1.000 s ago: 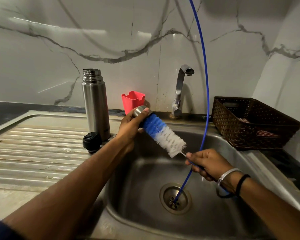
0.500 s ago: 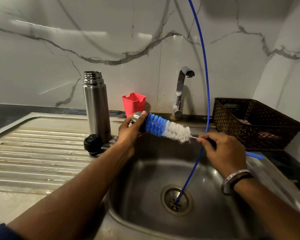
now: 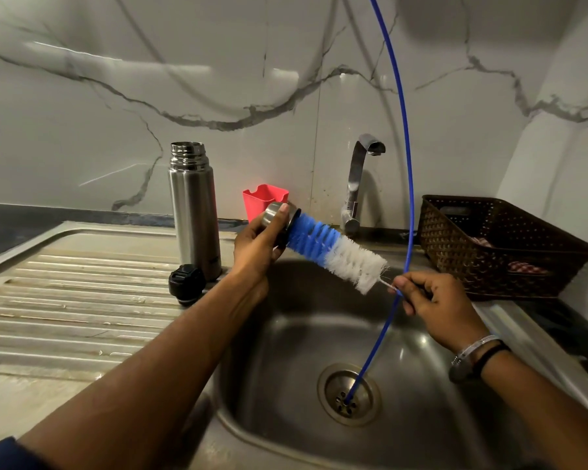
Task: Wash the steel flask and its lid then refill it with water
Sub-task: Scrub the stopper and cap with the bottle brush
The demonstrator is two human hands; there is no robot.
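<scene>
Home kitchen: steel sink (image 3: 286, 334), tap (image 3: 357, 184), marble backsplash (image 3: 116, 96).

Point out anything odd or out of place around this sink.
One thing stands out: a thin blue tube hangs from above and ends in the sink drain. It crosses right beside the right hand holding the bottle brush.

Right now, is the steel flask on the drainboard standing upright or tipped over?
Upright. The steel flask stands on its base on the drainboard, open threaded neck up, beside the black stopper.
</scene>
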